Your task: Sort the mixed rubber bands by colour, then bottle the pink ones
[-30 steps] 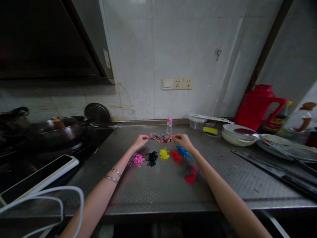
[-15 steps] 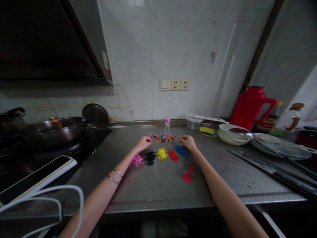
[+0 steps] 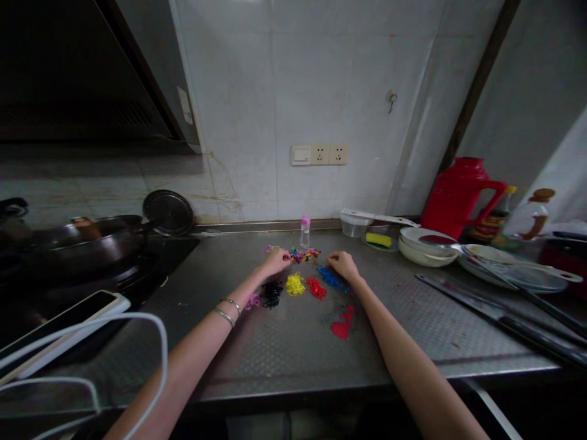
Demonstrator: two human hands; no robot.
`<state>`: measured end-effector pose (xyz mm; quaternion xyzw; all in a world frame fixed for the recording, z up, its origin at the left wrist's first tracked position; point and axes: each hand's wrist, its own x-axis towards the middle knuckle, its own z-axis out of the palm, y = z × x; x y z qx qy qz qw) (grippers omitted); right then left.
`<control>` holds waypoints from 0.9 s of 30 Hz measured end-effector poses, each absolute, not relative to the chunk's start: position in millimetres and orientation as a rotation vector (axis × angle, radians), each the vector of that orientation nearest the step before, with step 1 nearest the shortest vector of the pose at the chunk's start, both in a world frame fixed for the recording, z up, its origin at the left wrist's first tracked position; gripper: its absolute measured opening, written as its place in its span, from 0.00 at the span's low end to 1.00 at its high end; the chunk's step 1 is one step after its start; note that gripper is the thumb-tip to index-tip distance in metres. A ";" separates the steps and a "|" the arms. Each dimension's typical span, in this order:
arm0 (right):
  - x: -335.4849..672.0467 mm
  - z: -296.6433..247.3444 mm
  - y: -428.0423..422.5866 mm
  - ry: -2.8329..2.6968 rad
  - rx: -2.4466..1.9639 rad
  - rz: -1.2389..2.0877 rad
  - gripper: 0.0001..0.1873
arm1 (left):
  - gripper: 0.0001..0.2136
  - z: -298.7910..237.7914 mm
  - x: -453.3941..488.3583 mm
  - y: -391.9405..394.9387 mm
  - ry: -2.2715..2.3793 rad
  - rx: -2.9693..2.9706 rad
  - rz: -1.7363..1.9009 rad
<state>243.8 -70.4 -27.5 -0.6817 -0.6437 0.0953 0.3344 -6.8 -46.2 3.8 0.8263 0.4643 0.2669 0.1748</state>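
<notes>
A mixed heap of small, many-coloured bands (image 3: 306, 255), looking like rubber bands, lies at the back of the counter. My left hand (image 3: 277, 260) reaches over the heap's left part, fingers drawn together; anything between them is too small to see. Right of the heap, my right hand (image 3: 343, 265) rests just above the blue bands (image 3: 332, 279), thumb and fingers pinched, contents hidden. Sorted piles run in a row: red bands (image 3: 316, 288), yellow bands (image 3: 295, 284), black bands (image 3: 272, 294), and pink bands (image 3: 252, 300) partly behind my left forearm.
A small pink-capped bottle (image 3: 305, 231) stands behind the heap. Red heart-shaped pieces (image 3: 342, 328) lie near my right forearm. To the right are a sponge (image 3: 378, 240), stacked bowls (image 3: 426, 253), a knife (image 3: 458, 297) and a red thermos (image 3: 456, 198). A white cable (image 3: 162, 342) loops at left.
My left hand has moved right, further over the mixed heap. My right hand stays beside the blue bands, its position nearly the same. The whole view has shifted slightly.
</notes>
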 end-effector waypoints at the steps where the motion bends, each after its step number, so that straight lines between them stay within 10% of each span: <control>1: 243.6 -27.4 -70.4 -1.679 -1.782 0.247 0.13 | 0.09 4.8 -1.9 -45.8 1.321 2.404 0.732; 27: 235.0 -18.1 -76.9 -1.656 -1.936 0.210 0.13 | 0.13 7.0 21.4 -41.5 1.408 2.709 0.466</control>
